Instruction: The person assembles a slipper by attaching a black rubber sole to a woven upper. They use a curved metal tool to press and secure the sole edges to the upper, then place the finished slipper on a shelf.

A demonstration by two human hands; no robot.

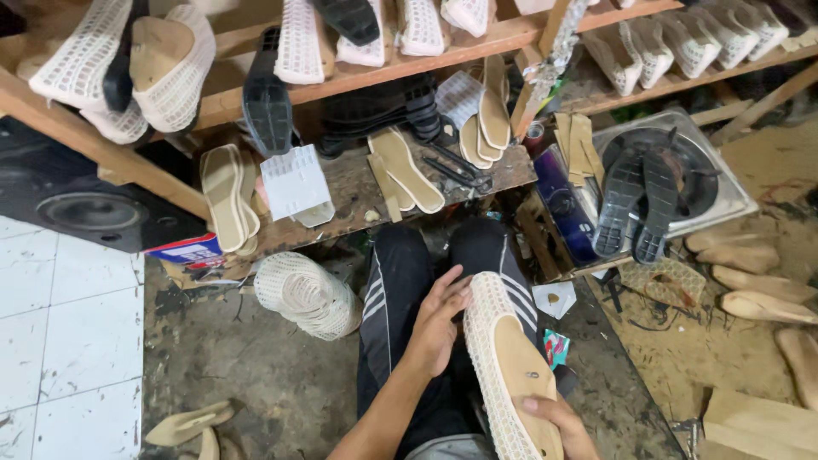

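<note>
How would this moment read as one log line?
left hand: on woven shoe side | right hand: gripping shoe heel | shoe: sole up, over lap

A small shoemaking workshop, and the evidence is everywhere. Rough wooden shelves (477, 43) carry rows of white mesh shoe uppers (694, 43). Below them, a stained, worn workbench (358, 192) is scattered with tan insoles (407, 168), black rubber soles (267, 102) and what look like pliers or similar hand tools (456, 166), though they are too small to be sure. To the right, two black soles (637, 204) lie on a metal stove-like tray (724, 192), and wooden shoe lasts (758, 281) lie on the dusty ground. The floor (256, 366) is grimy concrete beside white tiles (68, 341). A stack of mesh uppers (307, 294) sits on it.
</note>
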